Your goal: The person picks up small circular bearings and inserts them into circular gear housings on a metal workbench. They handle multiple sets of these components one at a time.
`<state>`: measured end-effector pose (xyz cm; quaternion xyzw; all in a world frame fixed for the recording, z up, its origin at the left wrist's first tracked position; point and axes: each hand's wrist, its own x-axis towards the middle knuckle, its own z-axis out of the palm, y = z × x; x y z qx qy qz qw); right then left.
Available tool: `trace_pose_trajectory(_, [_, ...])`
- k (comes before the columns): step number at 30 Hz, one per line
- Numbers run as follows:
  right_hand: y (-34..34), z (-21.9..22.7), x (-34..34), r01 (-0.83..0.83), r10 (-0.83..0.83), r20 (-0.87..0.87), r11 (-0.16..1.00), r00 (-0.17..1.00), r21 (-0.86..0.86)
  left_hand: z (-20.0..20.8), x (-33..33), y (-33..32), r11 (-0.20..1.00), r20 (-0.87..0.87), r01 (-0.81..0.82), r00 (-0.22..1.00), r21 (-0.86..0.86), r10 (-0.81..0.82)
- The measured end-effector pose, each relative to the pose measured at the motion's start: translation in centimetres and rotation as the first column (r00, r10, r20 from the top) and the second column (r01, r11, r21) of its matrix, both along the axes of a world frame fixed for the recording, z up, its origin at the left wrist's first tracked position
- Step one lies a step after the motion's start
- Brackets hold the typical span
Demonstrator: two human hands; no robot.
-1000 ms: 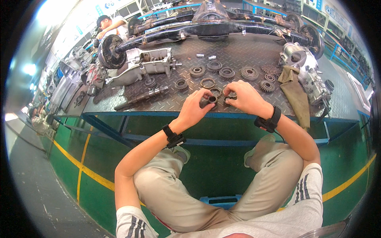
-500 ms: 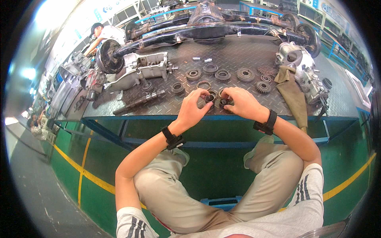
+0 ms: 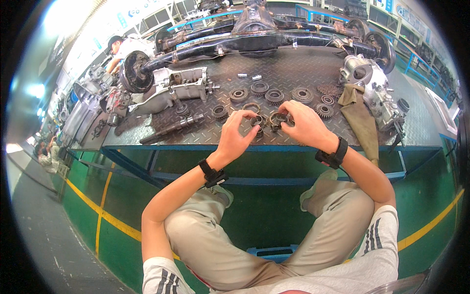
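At the near edge of the metal-topped table [image 3: 313, 59], my left hand [image 3: 236, 133] curls its thumb and fingers round a small dark ring-shaped part [image 3: 257, 121]. Close beside it, my right hand [image 3: 304, 122] grips a ring [image 3: 275, 119], and its fingers cover part of the rim. The two parts stand a short gap apart; whether they rest on the table I cannot tell. Just beyond my fingers lies a thin brass-coloured ring [image 3: 251, 107]. Several gears lie farther off, among them a toothed gear [image 3: 274, 95] and a broad gear [image 3: 302, 95].
A toothed shaft [image 3: 171, 128] and an opened metal housing [image 3: 183, 83] lie at the left. A cloth [image 3: 360, 115] hangs over the front edge by another housing [image 3: 377, 85] at the right. Long black axles [image 3: 230, 41] span the back. A person [image 3: 129, 46] bends at the far left.
My right hand has shifted slightly, and more of the ring in it now shows, larger and farther from my left hand. My left hand has barely moved. The person at the far left leans lower.
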<state>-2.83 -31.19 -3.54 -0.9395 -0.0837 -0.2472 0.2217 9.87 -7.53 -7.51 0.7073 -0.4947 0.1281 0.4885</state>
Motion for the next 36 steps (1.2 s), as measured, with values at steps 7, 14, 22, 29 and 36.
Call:
trace_pose_trajectory(7, [-0.7, -1.7, -0.5, -0.040, 0.022, -0.133, 0.991, 0.991, -0.131, 0.0, 0.1, -0.4, 0.998, 0.067, 0.025, 0.997, 0.049, -0.028])
trace_pose_trajectory(14, [0.0, -2.6, 1.2, -0.093, 0.085, -0.052, 0.980, 0.995, -0.179, -0.7, 0.3, -0.2, 0.973, 0.005, 0.047, 0.999, 0.225, -0.049])
trace_pose_trajectory(22, [0.6, -1.3, 1.1, -0.062, 0.062, 0.002, 0.997, 0.998, -0.053, -0.9, 2.1, 1.3, 0.972, 0.140, 0.068, 0.985, 0.227, -0.102])
trace_pose_trajectory(29, [-1.3, 1.8, 0.3, -0.028, 0.027, 0.049, 0.999, 0.998, 0.018, 2.8, 0.3, 1.0, 0.999, 0.031, 0.003, 1.000, 0.045, -0.004])
trace_pose_trajectory(36, [-0.3, 0.4, 0.3, -0.047, 0.046, -0.010, 0.990, 0.999, -0.132, 1.9, 0.6, -2.0, 0.988, 0.117, 0.151, 0.981, 0.038, -0.155])
